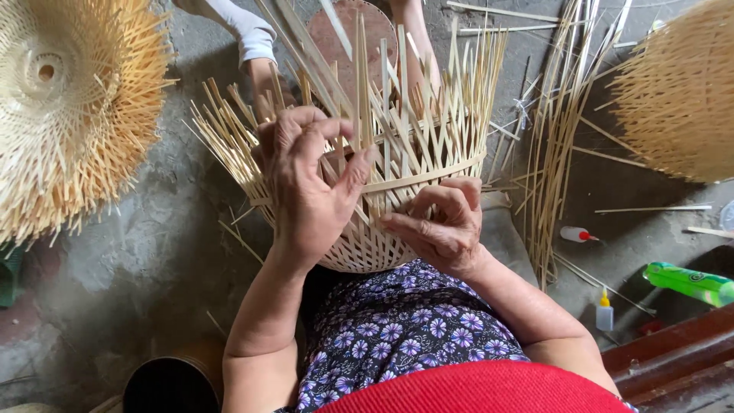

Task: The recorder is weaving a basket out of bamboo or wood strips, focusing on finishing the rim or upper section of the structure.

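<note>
A half-woven bamboo basket (397, 191) rests on the person's lap, against the flowered cloth (405, 321), its loose upright strips (428, 84) fanning up and away from the camera. The left hand (306, 183) lies over the near left rim, its thumb and forefinger pinched on one upright strip while the other fingers spread across the weave; the palm hides the stretch of rim beneath it. The right hand (440, 222) is curled against the lower wall of the basket, fingertips pressing the woven band, though what the bent fingers nip, if anything, cannot be made out. Behind the uprights another person's limbs, one in a white sleeve (245, 30), are largely screened by the strips. A finished basket (69, 107) at the left and another basket (680, 92) at the right are both cut off by the frame edge. Loose bamboo slivers (558, 145) lie on the concrete floor (138, 252), near two small glue bottles (604, 310) and a green bottle (688, 281).
</note>
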